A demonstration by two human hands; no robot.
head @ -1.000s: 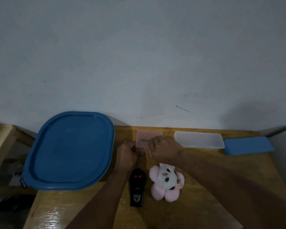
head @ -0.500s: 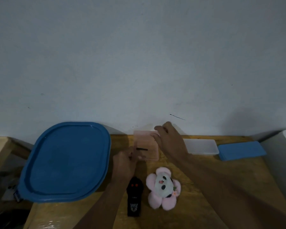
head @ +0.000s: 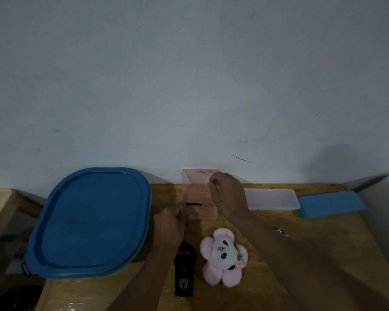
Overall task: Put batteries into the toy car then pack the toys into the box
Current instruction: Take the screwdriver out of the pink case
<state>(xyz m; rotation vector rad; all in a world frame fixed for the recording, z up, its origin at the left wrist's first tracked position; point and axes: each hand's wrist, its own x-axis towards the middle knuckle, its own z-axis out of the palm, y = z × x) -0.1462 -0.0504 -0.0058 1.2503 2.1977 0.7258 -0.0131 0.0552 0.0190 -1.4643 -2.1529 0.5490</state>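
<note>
A small pink translucent case stands at the back of the wooden table, against the wall. Its lid is raised upright, and a short dark item lies inside. My right hand pinches the lid's right edge. My left hand holds the case's front left corner. The black toy car lies just in front of my left hand. To its right sits a pink plush panda flower.
A large blue-lidded box fills the table's left side. At the back right lie a shallow translucent white tray and a blue lid. A small shiny object rests right of my right forearm.
My right hand has swung the pink case's lid up from flat to upright against the wall. My left hand stayed at the case's front corner.
</note>
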